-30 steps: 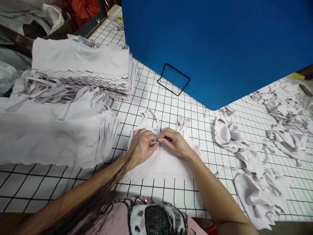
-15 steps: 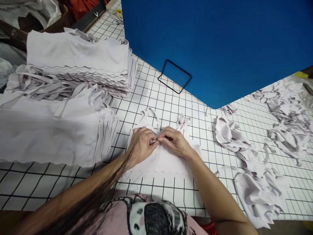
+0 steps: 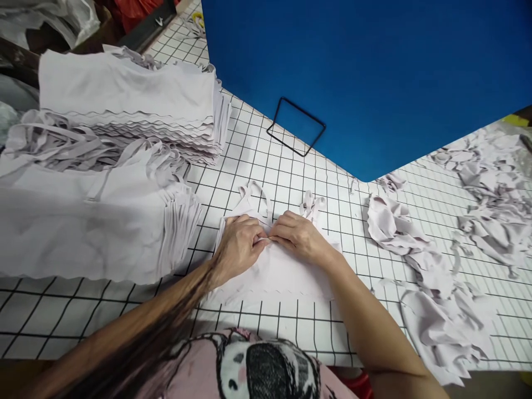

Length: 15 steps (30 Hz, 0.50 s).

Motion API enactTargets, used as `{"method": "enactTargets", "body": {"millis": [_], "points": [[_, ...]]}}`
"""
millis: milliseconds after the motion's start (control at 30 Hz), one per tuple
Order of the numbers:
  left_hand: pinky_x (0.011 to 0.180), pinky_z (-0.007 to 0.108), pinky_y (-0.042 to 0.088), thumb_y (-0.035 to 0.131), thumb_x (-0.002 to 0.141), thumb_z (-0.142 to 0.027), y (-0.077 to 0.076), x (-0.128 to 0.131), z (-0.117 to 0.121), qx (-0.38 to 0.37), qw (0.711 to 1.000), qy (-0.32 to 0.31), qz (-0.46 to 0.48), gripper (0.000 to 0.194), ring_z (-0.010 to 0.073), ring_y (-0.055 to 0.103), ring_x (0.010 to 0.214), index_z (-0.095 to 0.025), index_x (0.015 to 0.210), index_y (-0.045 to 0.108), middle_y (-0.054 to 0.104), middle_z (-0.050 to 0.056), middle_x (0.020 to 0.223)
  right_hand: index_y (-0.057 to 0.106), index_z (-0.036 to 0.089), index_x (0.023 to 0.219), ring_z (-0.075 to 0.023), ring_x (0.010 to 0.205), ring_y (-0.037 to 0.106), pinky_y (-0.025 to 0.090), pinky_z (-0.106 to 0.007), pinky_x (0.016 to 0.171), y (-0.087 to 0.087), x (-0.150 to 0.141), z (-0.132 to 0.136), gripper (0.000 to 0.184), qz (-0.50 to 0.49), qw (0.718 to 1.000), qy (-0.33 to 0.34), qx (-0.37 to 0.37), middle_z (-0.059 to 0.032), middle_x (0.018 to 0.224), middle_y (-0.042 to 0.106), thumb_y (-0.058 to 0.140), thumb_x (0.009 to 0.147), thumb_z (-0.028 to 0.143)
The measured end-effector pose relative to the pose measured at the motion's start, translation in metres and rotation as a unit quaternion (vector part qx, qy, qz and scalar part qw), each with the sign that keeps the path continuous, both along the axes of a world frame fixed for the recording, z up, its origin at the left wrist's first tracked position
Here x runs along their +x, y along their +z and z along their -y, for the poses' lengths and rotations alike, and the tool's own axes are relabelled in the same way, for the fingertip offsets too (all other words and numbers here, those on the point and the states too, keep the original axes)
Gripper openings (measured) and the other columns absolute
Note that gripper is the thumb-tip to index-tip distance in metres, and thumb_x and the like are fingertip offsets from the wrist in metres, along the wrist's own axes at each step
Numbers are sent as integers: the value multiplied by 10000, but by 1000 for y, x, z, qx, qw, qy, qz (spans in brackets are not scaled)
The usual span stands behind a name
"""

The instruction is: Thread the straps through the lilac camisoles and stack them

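Observation:
A pale lilac strappy garment (image 3: 286,271) lies flat on the gridded white table (image 3: 257,166) in front of me, its straps pointing away. My left hand (image 3: 238,247) and my right hand (image 3: 296,235) meet at the middle of its top edge. Both hands pinch the fabric there between thumb and fingers, fingertips touching each other. What exactly sits inside the pinch is too small to make out.
Two tall stacks of the same lilac garments (image 3: 124,105) stand at the left. Loose fabric scraps (image 3: 432,288) litter the right side. A blue panel (image 3: 374,72) rises behind, with a black wire frame (image 3: 296,126) at its foot.
Both hands stay pinched together at the same spot on the garment. The view has shifted slightly; nothing else has moved.

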<state>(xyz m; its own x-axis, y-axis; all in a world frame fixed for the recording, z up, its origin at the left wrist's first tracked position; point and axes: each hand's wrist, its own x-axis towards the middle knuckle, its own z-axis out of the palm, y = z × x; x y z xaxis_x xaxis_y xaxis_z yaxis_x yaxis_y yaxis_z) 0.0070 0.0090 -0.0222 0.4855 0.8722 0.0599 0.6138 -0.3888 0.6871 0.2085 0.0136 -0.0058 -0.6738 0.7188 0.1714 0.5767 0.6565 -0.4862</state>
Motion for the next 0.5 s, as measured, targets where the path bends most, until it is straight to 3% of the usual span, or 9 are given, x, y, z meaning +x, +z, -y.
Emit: {"method": "enactTargets", "body": {"millis": [167,267,367,433,500], "points": [[786,357,318,663,843,-299,4,-1,-1,-21,1000,2,-5,183,195,549,816,-176,709,642,633,8,712,655,172,921,-164,733,499,410,-306,651,17,9,-12,218,85,994,61,11,-47,803,588,467,990,258],[803,368,328,669,839,-315,6,-2,-2,-35,999,-2,-3,177,200,545,826,-181,726,645,633,10,718,632,168,1051,-173,803,536,435,-306,682,28,11,-26,173,80,995,50,23,-60,890,610,491,952,159],[821,377,341,697,808,-270,5,-4,-2,-27,1000,-11,-8,148,207,542,847,-181,717,623,621,7,721,634,186,1033,-175,843,544,454,-318,734,33,2,-43,206,-14,998,-14,60,-52,879,607,485,923,96],[825,381,356,696,807,-254,4,-6,0,-10,1000,-17,-13,127,213,541,861,-184,735,618,618,9,742,639,195,1008,-170,862,546,467,-319,770,32,-9,-57,125,-105,991,-63,61,-51,905,603,560,916,167],[829,387,377,684,817,-249,4,-7,5,18,999,-17,-22,92,221,538,887,-186,785,625,626,22,816,642,199,1012,-161,859,541,473,-307,774,28,-21,-70,161,-171,980,-99,38,-54,948,595,662,876,281]]}}
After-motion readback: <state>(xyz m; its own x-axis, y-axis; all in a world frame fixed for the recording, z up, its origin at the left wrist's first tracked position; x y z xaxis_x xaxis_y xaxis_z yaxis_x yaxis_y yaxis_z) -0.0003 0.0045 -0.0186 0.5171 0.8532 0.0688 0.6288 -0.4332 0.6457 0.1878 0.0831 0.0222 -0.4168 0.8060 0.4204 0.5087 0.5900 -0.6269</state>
